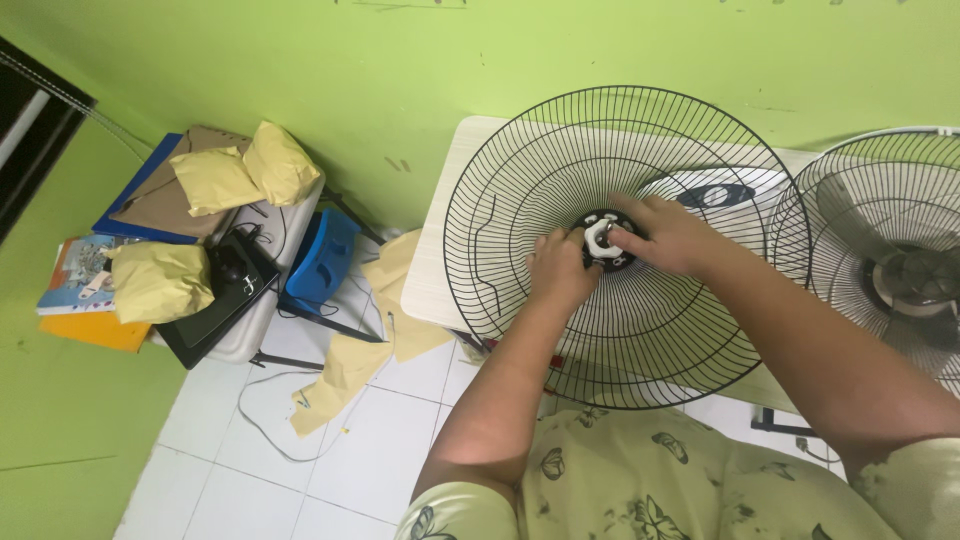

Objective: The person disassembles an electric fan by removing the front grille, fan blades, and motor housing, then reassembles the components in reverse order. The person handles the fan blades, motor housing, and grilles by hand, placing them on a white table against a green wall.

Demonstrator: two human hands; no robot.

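Hands: both meet at the middle of a black wire fan guard (620, 245); left hand (560, 268) lies with curled fingers on the wires just beside the hub, gripping nothing that shows; right hand (668, 236) pinches the white nut (600, 238) on the black hub ring (608, 262).
Hidden: right fingertips cover part of the nut; the guard's lower rim passes behind the left forearm; the hub's shape under both hands is hard to make out.
Cut off: a second fan (895, 265) runs off the right edge, with only part of its guard and grey motor in view.
Counts: two hands, two round wire guards, one white nut, one pale table (432, 270).
Guard's look: thin black radial wires, a few ring wires, round outer rim, tilted slightly towards the wall.
Guard's place: on the pale table against the green wall (400, 70), over a white part with a dark oval mark (715, 192).
Floor side: white tiles (260, 470), a blue plastic stool (320, 258), three yellowish wrapped bundles (160, 280) on a stack of boxes and books at left.
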